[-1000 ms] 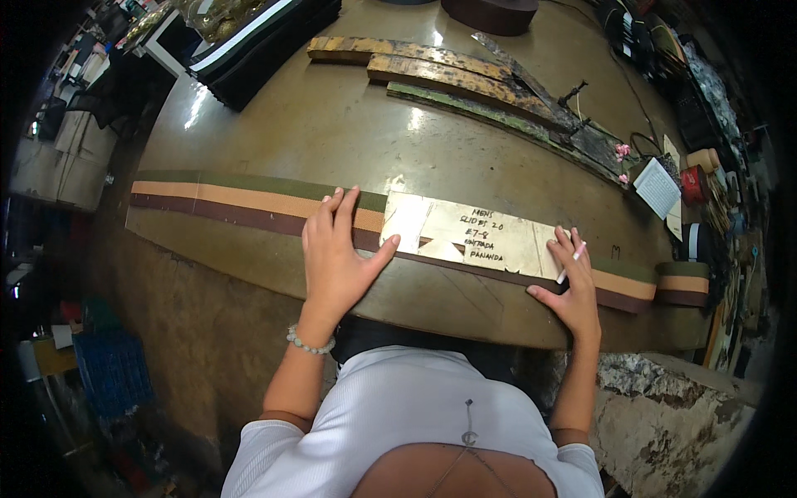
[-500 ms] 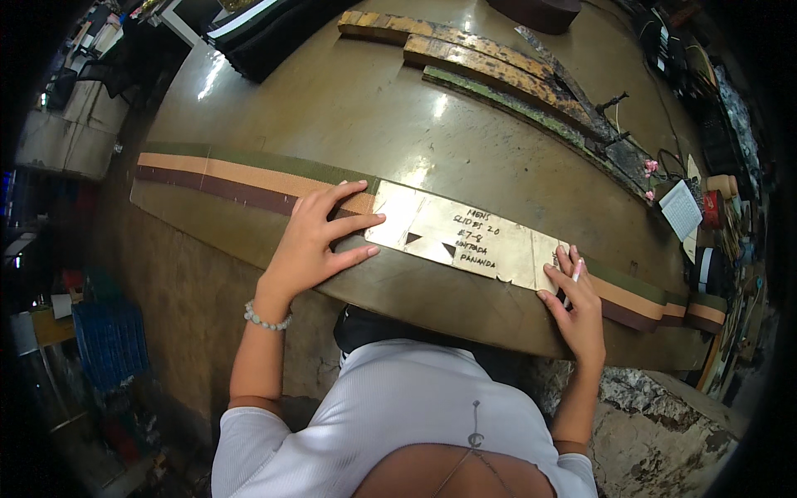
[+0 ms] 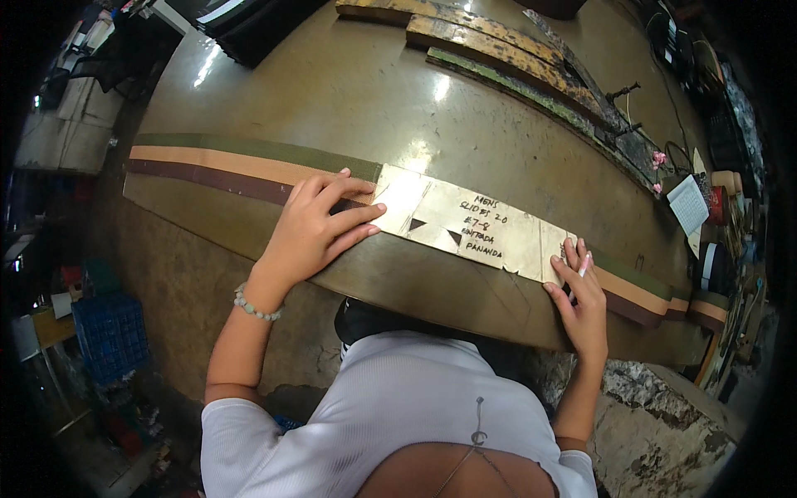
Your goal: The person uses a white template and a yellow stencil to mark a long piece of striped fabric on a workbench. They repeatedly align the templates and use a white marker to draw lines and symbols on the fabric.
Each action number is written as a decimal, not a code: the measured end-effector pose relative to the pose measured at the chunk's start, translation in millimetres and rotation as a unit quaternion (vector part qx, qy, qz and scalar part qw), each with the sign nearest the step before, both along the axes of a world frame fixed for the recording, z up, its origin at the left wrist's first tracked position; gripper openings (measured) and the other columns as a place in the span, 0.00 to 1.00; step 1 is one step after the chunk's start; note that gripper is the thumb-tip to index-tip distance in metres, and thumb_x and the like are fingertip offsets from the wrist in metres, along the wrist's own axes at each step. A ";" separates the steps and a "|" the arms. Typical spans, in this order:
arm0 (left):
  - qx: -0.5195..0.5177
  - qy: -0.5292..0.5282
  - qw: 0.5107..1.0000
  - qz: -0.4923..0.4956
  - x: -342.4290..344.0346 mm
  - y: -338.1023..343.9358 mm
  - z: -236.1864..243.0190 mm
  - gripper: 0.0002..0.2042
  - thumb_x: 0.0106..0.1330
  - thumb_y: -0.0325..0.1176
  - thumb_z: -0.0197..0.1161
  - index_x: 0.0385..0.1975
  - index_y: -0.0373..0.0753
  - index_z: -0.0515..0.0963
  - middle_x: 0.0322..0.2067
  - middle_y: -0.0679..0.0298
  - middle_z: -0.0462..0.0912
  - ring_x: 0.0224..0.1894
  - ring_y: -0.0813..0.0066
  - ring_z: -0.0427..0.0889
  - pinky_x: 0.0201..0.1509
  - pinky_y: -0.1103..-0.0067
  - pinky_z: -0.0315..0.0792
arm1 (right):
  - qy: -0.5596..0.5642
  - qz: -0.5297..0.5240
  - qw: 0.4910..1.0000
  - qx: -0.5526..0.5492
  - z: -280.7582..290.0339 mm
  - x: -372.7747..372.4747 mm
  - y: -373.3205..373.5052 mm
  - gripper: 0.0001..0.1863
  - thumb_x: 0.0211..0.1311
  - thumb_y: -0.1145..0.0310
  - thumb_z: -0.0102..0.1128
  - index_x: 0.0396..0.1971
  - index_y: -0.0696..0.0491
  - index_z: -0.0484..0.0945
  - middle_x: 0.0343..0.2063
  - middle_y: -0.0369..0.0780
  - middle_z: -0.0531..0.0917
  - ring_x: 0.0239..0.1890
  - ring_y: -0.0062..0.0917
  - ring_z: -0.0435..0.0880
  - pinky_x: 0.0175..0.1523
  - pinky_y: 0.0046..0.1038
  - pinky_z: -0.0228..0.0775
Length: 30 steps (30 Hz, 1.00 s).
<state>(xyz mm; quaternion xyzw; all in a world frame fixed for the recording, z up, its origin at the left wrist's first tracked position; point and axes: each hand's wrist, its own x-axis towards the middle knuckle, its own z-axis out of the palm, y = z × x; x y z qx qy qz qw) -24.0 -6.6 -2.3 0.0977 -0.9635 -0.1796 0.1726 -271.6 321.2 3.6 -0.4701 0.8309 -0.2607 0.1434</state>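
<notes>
A long striped strip of webbing (image 3: pixel 241 162), green, tan and maroon, runs across the table. On its middle lies a flat, pale gold template (image 3: pixel 448 222) with handwriting and small triangular cut-outs along its near edge. My left hand (image 3: pixel 311 217), a beaded bracelet at the wrist, rests with fingers stretched over the strip and the template's left end. At the template's right end, the fingertips of my right hand (image 3: pixel 581 297) press down. A slim white and pink pen (image 3: pixel 585 265) is tucked between that hand's fingers, partly hidden by them.
Long, worn yellow and green bars (image 3: pixel 498 58) lie on the brown table (image 3: pixel 332 100) farther back, by a metal piece with screws. Black stacked material (image 3: pixel 257 29) sits at the far left. A paper pad (image 3: pixel 689 203) and rolls are at right. A blue crate (image 3: pixel 112 332) stands lower left.
My left thumb has drawn in toward its other fingers at the template's edge. The view has shifted slightly. The right hand stays at the template's right end.
</notes>
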 end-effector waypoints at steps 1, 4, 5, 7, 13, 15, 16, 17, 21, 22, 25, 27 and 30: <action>-0.012 0.003 1.000 -0.002 -0.1 0.4 -1.0 0.12 0.60 0.40 0.71 0.43 0.50 0.86 0.48 0.68 0.82 0.51 0.61 0.79 0.56 0.69 0.73 | 0.006 0.002 1.000 0.000 -0.2 0.5 0.6 0.23 0.55 0.77 0.70 0.53 0.58 0.81 0.64 0.50 0.75 0.74 0.44 0.63 0.77 0.44 0.48; -0.041 -0.001 0.999 -0.016 -0.1 -0.9 -3.1 0.12 0.60 0.39 0.71 0.43 0.48 0.85 0.47 0.68 0.82 0.51 0.61 0.80 0.54 0.69 0.74 | 0.023 0.003 1.000 0.002 -1.6 2.3 1.9 0.23 0.56 0.76 0.69 0.54 0.58 0.81 0.64 0.49 0.75 0.74 0.44 0.63 0.77 0.45 0.49; -0.046 -0.001 0.999 -0.023 -0.2 -2.0 -3.4 0.12 0.60 0.39 0.71 0.43 0.48 0.85 0.47 0.68 0.82 0.50 0.61 0.80 0.53 0.69 0.75 | 0.029 0.005 1.000 0.001 -2.6 2.7 2.2 0.22 0.57 0.76 0.69 0.54 0.57 0.81 0.64 0.49 0.75 0.74 0.44 0.63 0.77 0.45 0.49; -0.057 0.001 0.998 -0.032 -1.4 -3.9 -3.3 0.12 0.59 0.39 0.71 0.43 0.48 0.85 0.46 0.68 0.82 0.50 0.61 0.80 0.52 0.70 0.75 | 0.038 0.008 0.999 -0.001 -4.6 2.6 2.2 0.22 0.57 0.75 0.68 0.54 0.57 0.81 0.64 0.49 0.75 0.73 0.45 0.64 0.76 0.45 0.50; -0.102 -0.022 0.993 -0.054 -7.8 -1.5 9.9 0.10 0.60 0.35 0.70 0.39 0.43 0.83 0.44 0.66 0.81 0.47 0.63 0.80 0.50 0.70 0.76 | 0.069 0.009 0.998 -0.010 -5.0 2.1 0.3 0.21 0.59 0.67 0.70 0.53 0.54 0.82 0.63 0.46 0.77 0.70 0.45 0.68 0.74 0.45 0.57; -0.099 -0.054 0.991 -0.075 -14.3 5.0 14.5 0.08 0.60 0.31 0.68 0.37 0.37 0.82 0.43 0.64 0.79 0.46 0.64 0.80 0.50 0.71 0.76 | 0.060 0.002 0.998 0.001 -1.9 1.7 -0.2 0.21 0.60 0.67 0.70 0.53 0.54 0.82 0.63 0.46 0.77 0.70 0.45 0.68 0.74 0.45 0.57; -0.120 -0.076 0.987 -0.077 -19.5 12.8 14.5 0.08 0.61 0.30 0.67 0.37 0.35 0.81 0.44 0.62 0.78 0.46 0.64 0.79 0.49 0.71 0.76 | 0.060 0.003 0.998 0.003 -0.4 1.6 -0.7 0.20 0.60 0.67 0.70 0.52 0.54 0.81 0.63 0.46 0.77 0.70 0.45 0.68 0.73 0.45 0.58; -0.135 -0.097 0.983 -0.074 -24.5 23.1 14.0 0.07 0.61 0.29 0.65 0.36 0.33 0.80 0.45 0.60 0.78 0.46 0.64 0.79 0.49 0.72 0.76 | 0.060 0.002 0.998 0.007 1.0 2.0 -0.9 0.20 0.60 0.67 0.70 0.52 0.54 0.81 0.63 0.46 0.78 0.70 0.44 0.68 0.73 0.44 0.58; -0.133 -0.169 0.977 0.010 -39.9 60.6 15.2 0.12 0.60 0.26 0.62 0.40 0.25 0.76 0.48 0.55 0.74 0.49 0.61 0.78 0.48 0.73 0.79 | 0.070 0.001 0.998 0.009 3.7 3.7 -3.0 0.20 0.59 0.67 0.70 0.51 0.53 0.81 0.62 0.45 0.78 0.70 0.43 0.69 0.73 0.44 0.60; -0.116 -0.160 0.980 0.013 -41.2 70.3 16.3 0.15 0.62 0.29 0.62 0.47 0.32 0.75 0.52 0.54 0.72 0.52 0.57 0.77 0.52 0.69 0.77 | 0.068 0.001 0.998 0.006 3.8 4.3 -3.6 0.20 0.59 0.67 0.71 0.50 0.53 0.81 0.62 0.45 0.78 0.70 0.43 0.69 0.73 0.44 0.60; -0.050 -0.151 0.987 0.027 -40.3 92.2 20.0 0.27 0.66 0.37 0.62 0.67 0.51 0.70 0.64 0.49 0.66 0.61 0.44 0.73 0.66 0.57 0.72 | 0.072 -0.008 0.997 -0.001 3.3 3.7 -5.1 0.20 0.57 0.66 0.72 0.50 0.53 0.81 0.60 0.45 0.79 0.69 0.43 0.71 0.72 0.43 0.61; -0.044 -0.179 0.983 -0.010 -40.9 97.3 19.0 0.29 0.66 0.49 0.62 0.69 0.67 0.68 0.73 0.54 0.57 0.64 0.31 0.67 0.70 0.41 0.59 | 0.079 -0.002 0.997 0.001 3.2 1.9 -5.4 0.21 0.56 0.65 0.73 0.50 0.53 0.82 0.60 0.45 0.80 0.68 0.43 0.72 0.72 0.43 0.62; -0.071 -0.212 0.974 -0.025 -40.7 103.9 15.3 0.34 0.59 0.60 0.65 0.68 0.67 0.68 0.76 0.70 0.55 0.67 0.24 0.59 0.70 0.37 0.57 | 0.066 -0.015 0.998 0.011 3.8 -2.1 -5.3 0.22 0.54 0.65 0.75 0.50 0.52 0.82 0.59 0.44 0.81 0.67 0.42 0.74 0.71 0.42 0.63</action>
